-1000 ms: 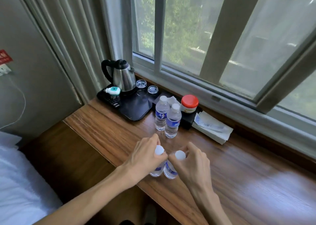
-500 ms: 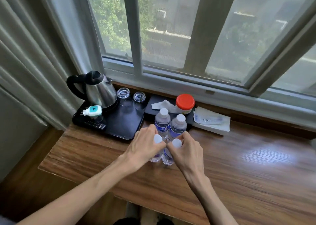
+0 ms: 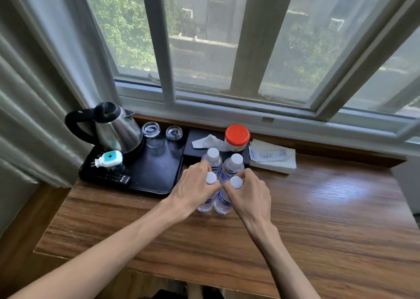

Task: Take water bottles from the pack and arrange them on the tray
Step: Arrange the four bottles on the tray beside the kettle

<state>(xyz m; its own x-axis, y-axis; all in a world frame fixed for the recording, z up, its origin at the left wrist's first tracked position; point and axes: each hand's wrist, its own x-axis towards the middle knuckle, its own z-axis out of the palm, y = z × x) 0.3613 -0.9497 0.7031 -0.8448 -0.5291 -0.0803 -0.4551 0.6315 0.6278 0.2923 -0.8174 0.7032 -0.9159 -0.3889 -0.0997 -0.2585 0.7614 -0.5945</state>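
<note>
Now your left hand (image 3: 193, 185) and right hand (image 3: 250, 192) each grip an upright bottle (image 3: 208, 198) by the neck; tray (image 3: 156, 183) lies just left of the left hand.

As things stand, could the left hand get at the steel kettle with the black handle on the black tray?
Probably yes. The steel kettle with the black handle stands unobstructed on the black tray, but the left hand is wrapped around a clear water bottle with a white cap and would have to release it.

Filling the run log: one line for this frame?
left hand: grips left clear capped bottle | right hand: grips right one | both upright on wooden table
</note>
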